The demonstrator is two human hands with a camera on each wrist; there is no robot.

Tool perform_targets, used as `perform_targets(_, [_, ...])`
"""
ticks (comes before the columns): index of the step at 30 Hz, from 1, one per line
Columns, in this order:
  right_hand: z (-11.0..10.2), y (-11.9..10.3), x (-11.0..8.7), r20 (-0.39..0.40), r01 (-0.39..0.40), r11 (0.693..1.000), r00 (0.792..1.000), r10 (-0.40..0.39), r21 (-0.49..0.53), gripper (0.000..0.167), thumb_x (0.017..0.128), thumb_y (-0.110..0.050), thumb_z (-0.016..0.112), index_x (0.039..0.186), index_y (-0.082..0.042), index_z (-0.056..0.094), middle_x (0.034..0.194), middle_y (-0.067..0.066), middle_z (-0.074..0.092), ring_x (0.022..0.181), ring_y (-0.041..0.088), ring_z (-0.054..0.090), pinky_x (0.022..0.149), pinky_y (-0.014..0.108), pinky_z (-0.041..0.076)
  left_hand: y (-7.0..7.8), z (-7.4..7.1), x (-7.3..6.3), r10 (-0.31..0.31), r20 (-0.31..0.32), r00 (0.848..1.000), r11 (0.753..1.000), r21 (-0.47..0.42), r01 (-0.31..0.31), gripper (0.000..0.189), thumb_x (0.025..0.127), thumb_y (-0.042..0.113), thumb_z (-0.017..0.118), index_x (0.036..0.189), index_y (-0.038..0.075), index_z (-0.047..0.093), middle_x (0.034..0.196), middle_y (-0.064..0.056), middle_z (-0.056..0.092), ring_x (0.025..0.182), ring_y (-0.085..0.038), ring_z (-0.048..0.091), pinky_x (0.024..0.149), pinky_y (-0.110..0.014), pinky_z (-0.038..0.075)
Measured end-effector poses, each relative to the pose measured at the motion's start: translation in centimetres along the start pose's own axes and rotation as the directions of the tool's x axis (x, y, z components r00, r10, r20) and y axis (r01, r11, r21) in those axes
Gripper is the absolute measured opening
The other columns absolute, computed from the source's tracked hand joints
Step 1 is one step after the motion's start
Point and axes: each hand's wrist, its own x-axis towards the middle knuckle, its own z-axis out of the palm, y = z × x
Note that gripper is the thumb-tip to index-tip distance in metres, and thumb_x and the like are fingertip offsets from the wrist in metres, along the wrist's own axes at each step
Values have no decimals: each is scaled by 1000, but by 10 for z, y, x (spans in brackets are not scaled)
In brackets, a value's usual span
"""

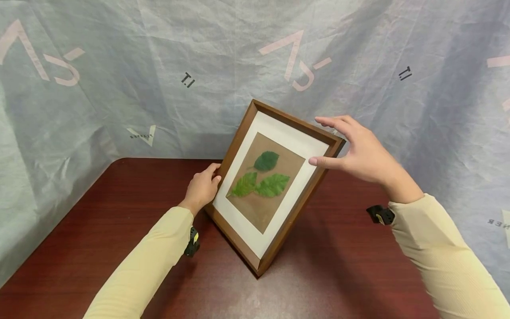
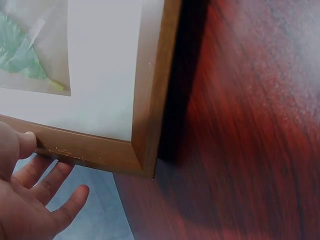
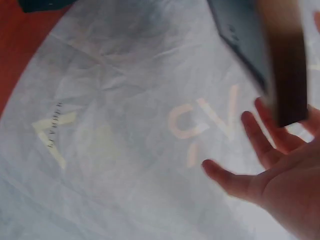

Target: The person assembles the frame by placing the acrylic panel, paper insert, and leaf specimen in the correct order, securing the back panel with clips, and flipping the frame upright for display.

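A brown wooden picture frame stands tilted on one lower corner over the table. Inside it, a white mat surrounds three green leaves on a brown backing. My left hand grips the frame's left side, thumb in front and fingers behind; the left wrist view shows this hold on the wooden rim. At the upper right corner my right hand is spread, its thumb overlapping the front and the other fingers by the top edge. In the right wrist view those fingers splay around the frame's corner.
The reddish-brown wooden table has a rounded far left corner. Behind it hangs a grey printed cloth, close to the table's back edge. Dark wrist devices sit at both sleeves.
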Motion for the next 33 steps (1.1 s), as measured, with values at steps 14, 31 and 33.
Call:
perform_targets(14, [-8, -8, -5, 142, -30, 985, 988, 54, -169, 94, 80, -33, 89, 158, -16, 39, 152, 14, 43, 142, 42, 33, 111, 70, 18, 0, -4, -3, 16, 23, 1000, 999, 46, -17, 46, 109, 16, 49, 154, 11, 41, 136, -21, 62, 97, -35, 70, 80, -48, 54])
perform_targets(31, [-3, 21, 17, 159, -85, 983, 981, 112, -165, 94, 85, -23, 85, 161, -18, 31, 158, 22, 31, 146, 48, 21, 111, 70, 19, -7, -6, -23, 67, 68, 995, 995, 74, -72, 44, 108, 18, 51, 148, 4, 40, 128, -22, 65, 73, -26, 66, 65, -41, 50])
perform_targets(33, [-2, 23, 18, 149, -81, 983, 983, 106, -165, 92, 86, -22, 85, 161, -18, 33, 158, 22, 32, 146, 48, 21, 111, 70, 20, -8, -6, -26, 67, 72, 995, 995, 68, -72, 44, 108, 18, 52, 148, 4, 39, 129, -22, 64, 69, -23, 64, 63, -38, 48])
